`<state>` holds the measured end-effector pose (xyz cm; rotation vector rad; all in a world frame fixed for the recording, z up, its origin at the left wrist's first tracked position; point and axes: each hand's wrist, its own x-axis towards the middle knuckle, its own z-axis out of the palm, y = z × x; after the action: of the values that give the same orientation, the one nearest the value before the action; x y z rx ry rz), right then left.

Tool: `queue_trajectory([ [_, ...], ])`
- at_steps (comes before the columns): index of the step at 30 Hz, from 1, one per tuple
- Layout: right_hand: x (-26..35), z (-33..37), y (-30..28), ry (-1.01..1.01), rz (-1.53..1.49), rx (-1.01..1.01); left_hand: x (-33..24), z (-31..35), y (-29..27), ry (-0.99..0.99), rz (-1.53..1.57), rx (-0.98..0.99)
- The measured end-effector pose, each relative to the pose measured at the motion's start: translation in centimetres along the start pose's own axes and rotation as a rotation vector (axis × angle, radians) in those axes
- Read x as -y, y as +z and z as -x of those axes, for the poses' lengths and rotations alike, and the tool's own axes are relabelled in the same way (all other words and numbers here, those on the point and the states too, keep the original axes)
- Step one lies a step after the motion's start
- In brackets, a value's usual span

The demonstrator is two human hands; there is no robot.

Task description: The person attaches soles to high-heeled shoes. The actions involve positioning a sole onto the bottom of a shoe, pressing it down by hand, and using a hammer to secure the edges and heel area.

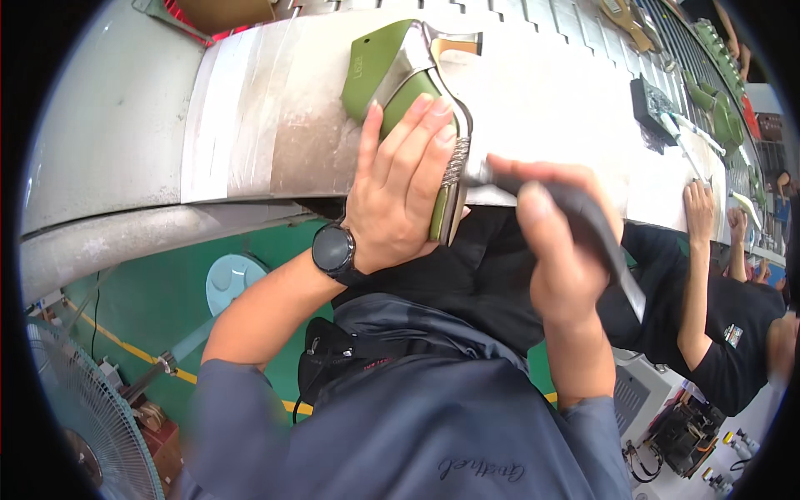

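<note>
A green shoe last [375, 67] carries a metallic grey high-heeled shoe [404, 58], its heel toward the far side. It lies on its side over the table's near edge. My left hand [404, 179], with a black watch on the wrist, is laid along the shoe and grips it against the table. Beside the shoe's braided strap [455, 158], my right hand [567, 242] is closed around a hammer-like tool [587, 217]. The tool is dark and curved, with a silver head at the strap and a tapered metal end by my wrist. Motion blurs that head, so contact is unclear.
The white worktable [317, 108] borders a slatted conveyor [517, 12]. To the right stand a black box [650, 108], other green lasts [721, 117] and a co-worker in black [717, 333]. A fan [92, 417] and a blue round stool [235, 279] are at the lower left.
</note>
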<state>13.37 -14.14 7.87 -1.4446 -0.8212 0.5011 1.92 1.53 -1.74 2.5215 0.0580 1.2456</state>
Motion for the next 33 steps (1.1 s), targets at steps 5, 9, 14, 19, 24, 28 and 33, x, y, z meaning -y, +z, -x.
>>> queue_trajectory([
  [5, 1.2, -3.8, -0.3, 0.123, -0.096, -0.143, 0.5, 0.4, -0.7, 0.039, -0.09, 0.079],
  [9, 2.6, -1.8, -3.7, -0.192, -0.358, -0.262, 0.2, 0.0, -0.1, 0.05, -0.102, 0.065],
  [14, 0.9, -1.3, 0.1, 0.187, -0.102, -0.016, 0.5, 0.5, 1.5, 0.015, -0.064, -0.109],
  [19, 0.8, 1.2, -1.8, 0.029, 0.078, 0.202, 0.1, -0.2, 0.5, -0.012, -0.023, -0.031],
  [24, 1.1, -0.5, -1.9, -0.113, 0.172, 0.196, -0.2, 0.1, 0.6, -0.034, -0.06, -0.018],
  [28, 1.4, -2.0, -1.7, -0.07, 0.222, 0.195, -0.1, 0.3, 1.0, -0.032, -0.058, -0.006],
  [33, 2.3, -3.8, -1.5, 0.017, 0.206, 0.192, -0.2, 0.7, 0.7, -0.047, -0.044, 0.031],
])
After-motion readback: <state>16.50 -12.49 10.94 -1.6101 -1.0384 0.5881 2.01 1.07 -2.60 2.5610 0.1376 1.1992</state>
